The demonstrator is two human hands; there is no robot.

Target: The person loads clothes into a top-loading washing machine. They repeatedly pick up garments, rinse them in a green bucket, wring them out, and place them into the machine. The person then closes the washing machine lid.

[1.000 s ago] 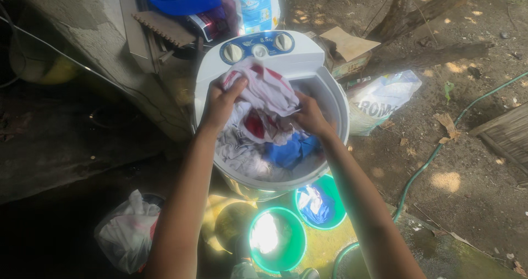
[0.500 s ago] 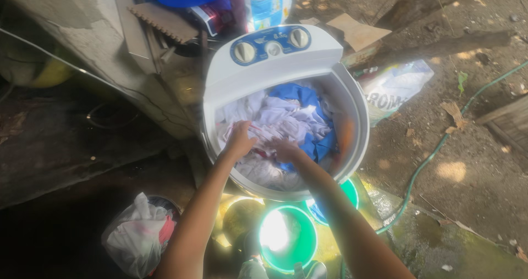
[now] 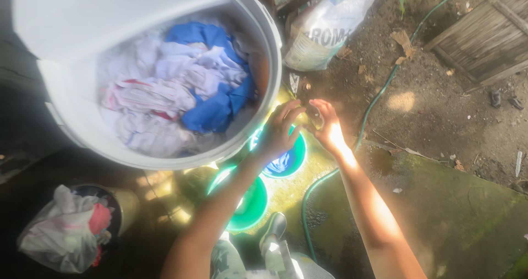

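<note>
Both hands are out of the tub and held up in front of the person, just past the lower right rim of the white washing machine [image 3: 71, 31]. The left hand [image 3: 280, 129] has its fingers spread and slightly curled, grip loose and holding nothing, hovering over the green basin [image 3: 291, 157] with blue cloth in it. The right hand [image 3: 328, 126] is just beside it, fingers pinched toward the thumb, also holding nothing that I can make out; strong sun washes out the wrist. The fingertips of the two hands are near each other but apart.

Laundry [image 3: 181, 86] fills the open tub: white pieces, a blue garment on the right side, some with red trim. A second green basin [image 3: 250, 204] sits lower, under the left forearm. A green hose [image 3: 379, 92] runs over the dirt from the upper right, passes beneath the right forearm and curves down over the mossy concrete. A white printed sack [image 3: 324, 28] lies on the ground beyond the machine's right edge. At the lower left a dark bucket [image 3: 118, 202] holds a bag of clothes [image 3: 66, 232]. Wooden slats [image 3: 489, 31] lie at the upper right corner.
</note>
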